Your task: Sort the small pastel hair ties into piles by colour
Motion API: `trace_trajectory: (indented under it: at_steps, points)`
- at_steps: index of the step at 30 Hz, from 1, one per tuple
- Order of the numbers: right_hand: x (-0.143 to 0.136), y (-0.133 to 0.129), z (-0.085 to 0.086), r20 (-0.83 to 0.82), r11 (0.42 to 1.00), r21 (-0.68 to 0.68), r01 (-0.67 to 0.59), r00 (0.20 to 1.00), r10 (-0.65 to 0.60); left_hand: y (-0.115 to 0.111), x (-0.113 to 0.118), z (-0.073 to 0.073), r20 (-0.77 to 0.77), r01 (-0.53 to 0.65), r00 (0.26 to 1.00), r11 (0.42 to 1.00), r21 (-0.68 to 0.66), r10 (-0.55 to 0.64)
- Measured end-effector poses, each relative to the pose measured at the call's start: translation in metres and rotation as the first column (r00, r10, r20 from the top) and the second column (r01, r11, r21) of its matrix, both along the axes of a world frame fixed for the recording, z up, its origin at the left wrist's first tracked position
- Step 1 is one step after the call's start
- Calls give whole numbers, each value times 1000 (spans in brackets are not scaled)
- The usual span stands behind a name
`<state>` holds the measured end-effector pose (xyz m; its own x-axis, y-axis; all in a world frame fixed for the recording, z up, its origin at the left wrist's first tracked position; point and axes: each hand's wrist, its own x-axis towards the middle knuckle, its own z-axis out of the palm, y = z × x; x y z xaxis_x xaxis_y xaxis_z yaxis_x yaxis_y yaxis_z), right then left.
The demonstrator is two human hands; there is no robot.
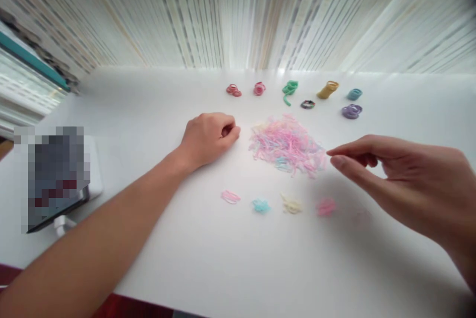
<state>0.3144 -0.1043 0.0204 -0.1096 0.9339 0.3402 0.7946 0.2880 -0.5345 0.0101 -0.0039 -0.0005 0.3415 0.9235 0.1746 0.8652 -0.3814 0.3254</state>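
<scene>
A loose pile of thin pastel rubber bands [288,144], mostly pink with some blue and cream, lies on the white table [208,253]. My left hand [210,137] rests to the left of the pile, loosely curled, with nothing visible in it. At the pile's right edge, my right hand [394,174] is held with thumb and index fingertip close together in a pinch; anything between them is too small to make out. Nearer me are small sorted groups: pink bands [231,197], blue bands [261,206], cream bands [292,205], deeper pink bands [326,206] and a faint pale group [363,215].
Along the back sit a red coil [233,90], pink coil [259,89], green coil [290,88], yellow coil [327,90], blue coil [354,94], purple coil [351,111] and a dark multicoloured ring [308,104]. A blurred-out device [55,179] stands left; a striped curtain [241,15] hangs behind.
</scene>
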Motion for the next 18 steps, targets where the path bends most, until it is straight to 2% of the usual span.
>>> trace_trajectory:
  at_steps: [3,6,11,14,18]
  points:
    - [-39,-4,16,-36,957,-127,-262,965,260,0,-1,-3,25,13,1000,1000,0,-13]
    - [-77,0,25,-62,875,-260,-408,911,407,0,-1,-4,44,14,999,1000,6,-14]
    - [-114,11,20,8,803,-402,-441,875,484,0,-1,-5,46,17,999,1000,17,-18]
    - [-121,13,17,48,772,-480,-416,867,497,0,0,-5,46,19,999,1000,24,-20]
    - [-124,14,17,76,762,-513,-395,863,499,-1,0,-5,38,20,999,1000,24,-21]
